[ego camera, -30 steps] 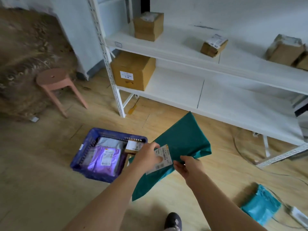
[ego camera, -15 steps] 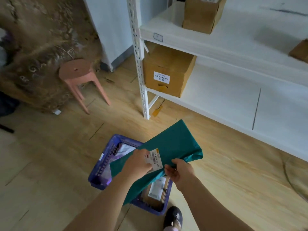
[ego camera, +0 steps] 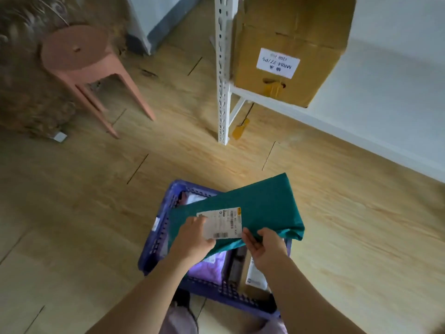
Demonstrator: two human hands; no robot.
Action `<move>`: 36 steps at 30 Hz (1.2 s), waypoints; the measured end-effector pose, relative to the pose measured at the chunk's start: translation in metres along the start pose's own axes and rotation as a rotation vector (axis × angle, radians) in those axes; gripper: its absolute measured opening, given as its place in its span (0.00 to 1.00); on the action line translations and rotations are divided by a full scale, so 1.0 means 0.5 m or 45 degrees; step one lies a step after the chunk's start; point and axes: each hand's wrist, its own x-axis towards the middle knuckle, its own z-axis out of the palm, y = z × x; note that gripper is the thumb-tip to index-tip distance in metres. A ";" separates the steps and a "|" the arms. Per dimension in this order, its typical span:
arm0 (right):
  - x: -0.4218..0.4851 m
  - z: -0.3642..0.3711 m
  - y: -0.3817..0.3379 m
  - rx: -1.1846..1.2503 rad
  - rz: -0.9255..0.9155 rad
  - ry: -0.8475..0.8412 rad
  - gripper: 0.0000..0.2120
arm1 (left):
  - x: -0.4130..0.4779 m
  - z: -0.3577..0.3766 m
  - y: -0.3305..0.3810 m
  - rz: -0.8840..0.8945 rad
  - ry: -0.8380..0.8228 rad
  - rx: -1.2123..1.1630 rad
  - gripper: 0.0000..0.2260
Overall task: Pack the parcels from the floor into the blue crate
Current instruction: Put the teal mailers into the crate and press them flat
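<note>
A flat green parcel [ego camera: 260, 206] with a white shipping label is held level right over the blue crate [ego camera: 157, 239], which sits on the wooden floor at my feet. My left hand [ego camera: 192, 239] grips the parcel's near left edge, thumb on the label. My right hand [ego camera: 265, 247] holds its near right edge from below. Inside the crate lie a purple parcel [ego camera: 207, 268] and a brown box with a white label [ego camera: 255, 278], both partly hidden by the green parcel and my arms.
A white metal shelf post [ego camera: 222, 75] stands just beyond the crate, with a large cardboard box [ego camera: 291, 49] on the bottom shelf. A pink stool [ego camera: 79, 56] stands at the far left beside dried grass.
I have stepped closer to the crate and carried the green parcel from its right side to directly over it. Both hands kept their hold.
</note>
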 end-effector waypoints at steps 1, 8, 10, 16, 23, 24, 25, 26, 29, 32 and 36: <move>0.027 0.009 0.028 0.061 0.024 0.037 0.08 | 0.024 0.005 -0.024 0.005 -0.031 0.028 0.25; 0.230 0.024 0.220 0.241 0.248 0.231 0.06 | 0.164 0.070 -0.201 -0.003 -0.137 0.151 0.27; 0.284 0.011 0.266 0.266 0.279 0.301 0.08 | 0.194 0.101 -0.243 0.037 -0.143 0.197 0.29; 0.414 -0.059 0.395 0.110 0.436 0.260 0.29 | 0.255 0.199 -0.326 0.081 -0.452 0.395 0.40; 0.413 -0.080 0.380 -1.355 0.178 0.412 0.08 | 0.266 0.258 -0.350 -0.006 -0.481 0.660 0.30; 0.408 -0.083 0.362 -1.729 -0.021 0.457 0.09 | 0.270 0.260 -0.347 0.020 -0.385 0.663 0.28; 0.401 -0.079 0.339 -1.875 -0.160 0.451 0.09 | 0.276 0.260 -0.341 0.049 -0.280 0.658 0.28; 0.403 -0.075 0.320 -1.922 -0.295 0.432 0.09 | 0.285 0.259 -0.336 0.074 -0.185 0.653 0.30; 0.442 -0.052 0.286 -2.143 -0.585 0.279 0.23 | 0.321 0.256 -0.330 0.105 -0.129 0.716 0.40; 0.477 -0.048 0.287 -2.394 -0.584 0.190 0.37 | 0.344 0.263 -0.335 0.094 -0.252 0.833 0.43; 0.496 -0.062 0.314 -2.558 -0.509 0.170 0.35 | 0.337 0.286 -0.342 0.105 -0.290 0.915 0.42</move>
